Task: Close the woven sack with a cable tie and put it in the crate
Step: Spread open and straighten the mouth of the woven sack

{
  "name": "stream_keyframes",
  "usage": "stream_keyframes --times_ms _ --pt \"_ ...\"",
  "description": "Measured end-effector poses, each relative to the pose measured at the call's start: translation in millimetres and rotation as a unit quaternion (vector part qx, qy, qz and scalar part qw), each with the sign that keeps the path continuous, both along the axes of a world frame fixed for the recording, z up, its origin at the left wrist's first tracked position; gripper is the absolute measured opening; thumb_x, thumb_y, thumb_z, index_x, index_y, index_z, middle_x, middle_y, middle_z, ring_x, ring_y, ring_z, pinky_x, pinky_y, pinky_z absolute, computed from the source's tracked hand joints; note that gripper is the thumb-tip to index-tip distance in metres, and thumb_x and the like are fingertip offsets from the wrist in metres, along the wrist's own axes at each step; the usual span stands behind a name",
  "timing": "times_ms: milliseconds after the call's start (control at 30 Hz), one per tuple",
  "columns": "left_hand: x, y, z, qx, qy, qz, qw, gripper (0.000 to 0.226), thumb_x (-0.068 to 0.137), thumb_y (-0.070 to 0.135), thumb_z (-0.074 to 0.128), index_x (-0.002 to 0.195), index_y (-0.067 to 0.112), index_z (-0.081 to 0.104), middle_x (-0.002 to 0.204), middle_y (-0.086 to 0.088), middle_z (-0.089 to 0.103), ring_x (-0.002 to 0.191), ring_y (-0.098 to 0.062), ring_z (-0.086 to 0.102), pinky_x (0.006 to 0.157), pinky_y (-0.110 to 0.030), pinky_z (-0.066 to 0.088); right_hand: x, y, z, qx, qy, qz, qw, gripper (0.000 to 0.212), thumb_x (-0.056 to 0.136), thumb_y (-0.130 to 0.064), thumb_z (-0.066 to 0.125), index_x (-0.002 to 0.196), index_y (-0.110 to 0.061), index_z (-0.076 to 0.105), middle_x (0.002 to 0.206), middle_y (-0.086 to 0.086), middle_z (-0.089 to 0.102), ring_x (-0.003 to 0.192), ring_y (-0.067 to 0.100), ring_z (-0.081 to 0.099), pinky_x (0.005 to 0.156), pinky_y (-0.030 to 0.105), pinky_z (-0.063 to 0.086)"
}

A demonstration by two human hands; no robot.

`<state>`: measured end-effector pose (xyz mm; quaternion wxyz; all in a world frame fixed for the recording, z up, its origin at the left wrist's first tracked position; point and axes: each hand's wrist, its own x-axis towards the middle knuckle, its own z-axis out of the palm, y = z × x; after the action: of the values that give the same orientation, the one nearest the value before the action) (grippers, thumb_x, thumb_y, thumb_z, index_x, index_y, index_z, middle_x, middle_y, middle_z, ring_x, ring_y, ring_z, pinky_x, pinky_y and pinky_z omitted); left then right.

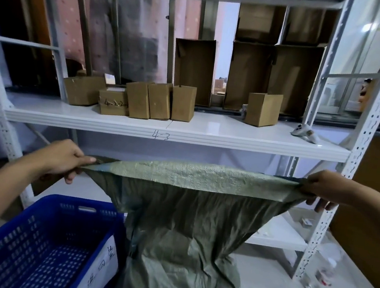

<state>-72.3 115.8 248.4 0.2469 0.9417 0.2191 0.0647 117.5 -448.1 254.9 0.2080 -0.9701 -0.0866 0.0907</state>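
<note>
Head view: left hand [64,158] and right hand [323,187] each grip a top corner of the green sack [186,226], mouth stretched flat, beside the blue crate [37,245].

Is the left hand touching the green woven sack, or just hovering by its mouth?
Touching. The head view shows the left hand pinching the left corner of the green woven sack mouth, thumb on top and fingers beneath, with no gap.

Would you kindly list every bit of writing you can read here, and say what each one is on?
"4-3": handwritten on the front edge of the shelf.
"4-2-2": handwritten on a small box on that shelf; the last figure is partly hidden.
Handwritten characters on the white label in the blue crate: cut off and tilted, not readable.
Bottle label on the floor: too blurred.
</note>
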Motion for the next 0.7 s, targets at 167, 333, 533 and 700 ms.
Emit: stream_keyframes --times_ms 167,333,533,700 --pt "-5.9 19.6 4.6 0.065 -0.069 0.059 0.994 0.047 0.1 0.04 0.052 0.074 0.007 0.072 0.049 -0.009 0.066 0.047 -0.024 0.067 0.056 -0.031 0.049 -4.3 -25.1 8.4 0.199 0.093 0.05 0.974 0.032 0.096 -0.033 0.059 0.102 -0.007 0.076 0.102 0.019 0.072 0.088 0.03 0.067 0.083 0.041 0.056" --pt "0.8 14.7 9.4 0.135 -0.152 0.087 0.975 0.046 0.1 0.044 0.051 0.07 0.014 0.071 0.055 -0.008 0.066 0.056 -0.024 0.064 0.056 -0.032 0.046 -14.2 -22.9 24.1 0.211 0.016 0.042 0.976 0.055 0.081 -0.058 0.069 0.098 -0.007 0.075 0.089 0.018 0.073 0.073 0.03 0.066 0.071 0.038 0.056" --pt "12.5 3.1 49.6 0.11 -0.211 0.105 0.965 0.036 0.1 0.034 0.055 0.075 0.013 0.071 0.047 -0.004 0.066 0.047 -0.02 0.066 0.053 -0.028 0.044 -15.5 -11.4 73.8 0.047 -0.195 0.012 0.98 0.035 0.101 -0.041 0.041 0.093 -0.017 0.065 0.056 0.008 0.071 0.049 0.028 0.067 0.058 0.039 0.057" --pt "16.3 7.7 77.6 -0.141 -0.255 0.098 0.952 0.019 0.094 0.013 0.065 0.093 -0.006 0.068 0.043 -0.011 0.063 0.032 -0.018 0.061 0.035 -0.022 0.051 -9.2 -26.8 93.1 0.217 -0.106 -0.024 0.97 0.026 0.097 -0.033 0.054 0.093 -0.013 0.071 0.064 0.024 0.07 0.047 0.028 0.063 0.05 0.035 0.056"
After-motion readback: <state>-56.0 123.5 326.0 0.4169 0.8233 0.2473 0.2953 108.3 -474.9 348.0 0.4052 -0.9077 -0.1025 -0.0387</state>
